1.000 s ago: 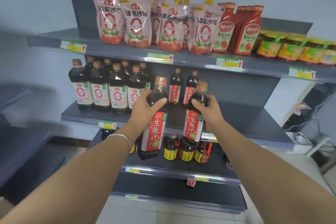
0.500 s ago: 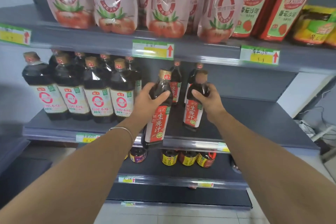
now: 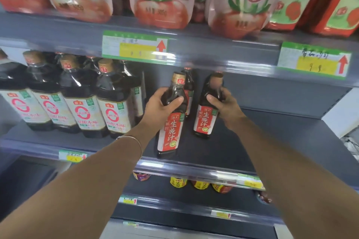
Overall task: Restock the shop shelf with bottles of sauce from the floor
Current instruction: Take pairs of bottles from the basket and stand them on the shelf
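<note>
My left hand (image 3: 159,105) grips a dark sauce bottle with a red label (image 3: 170,132) by its shoulder; its base is at the front edge of the grey middle shelf (image 3: 272,141). My right hand (image 3: 226,105) grips a second red-labelled sauce bottle (image 3: 206,122) by the neck, further in on the same shelf. Whether either bottle's base touches the shelf I cannot tell. Behind them stands another small red-labelled bottle (image 3: 188,83), partly hidden.
Several large dark bottles with white labels (image 3: 114,106) fill the left of the middle shelf. Tomato sauce pouches (image 3: 159,4) and red squeeze bottles (image 3: 303,2) crowd the upper shelf. Small jars (image 3: 178,181) sit on the lower shelf. The middle shelf's right part is bare.
Both hands have carried their bottles up and forward onto the middle shelf, and my head has come closer to the shelves.
</note>
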